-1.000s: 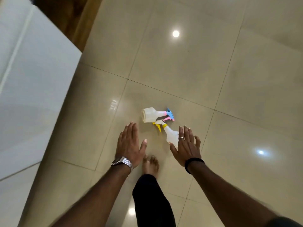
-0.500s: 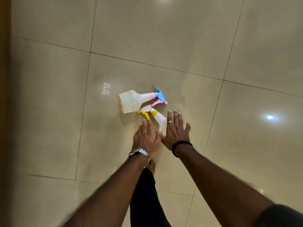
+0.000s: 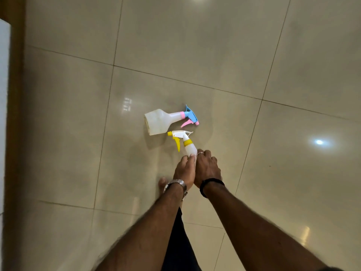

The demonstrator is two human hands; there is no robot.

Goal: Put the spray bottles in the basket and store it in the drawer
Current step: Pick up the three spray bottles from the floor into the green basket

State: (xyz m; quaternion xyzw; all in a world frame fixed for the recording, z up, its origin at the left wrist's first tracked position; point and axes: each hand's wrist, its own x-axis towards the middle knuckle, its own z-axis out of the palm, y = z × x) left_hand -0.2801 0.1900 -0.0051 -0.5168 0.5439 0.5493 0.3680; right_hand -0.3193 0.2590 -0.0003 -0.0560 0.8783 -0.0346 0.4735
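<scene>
Head view: two spray bottles on tiled floor [image 3: 214, 55], contents not discernible. Yellow-trigger bottle [image 3: 188, 144] now gripped between left hand [image 3: 184, 171] and right hand [image 3: 207, 169], fingers curled round its body. Half a second ago, fingers flat. Blue-pink bottle [image 3: 162, 122] lying just beyond fingertips, untouched.

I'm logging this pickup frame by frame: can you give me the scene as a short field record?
surface: glossy tiled floor
yellow-trigger bottle: lying on the floor, lower body between both hands
left hand: closed on the bottle's left side
right hand: closed on its right side
blue-and-pink-trigger bottle: lying on its side, untouched, just beyond
basket: not in view
drawer: not in view
</scene>
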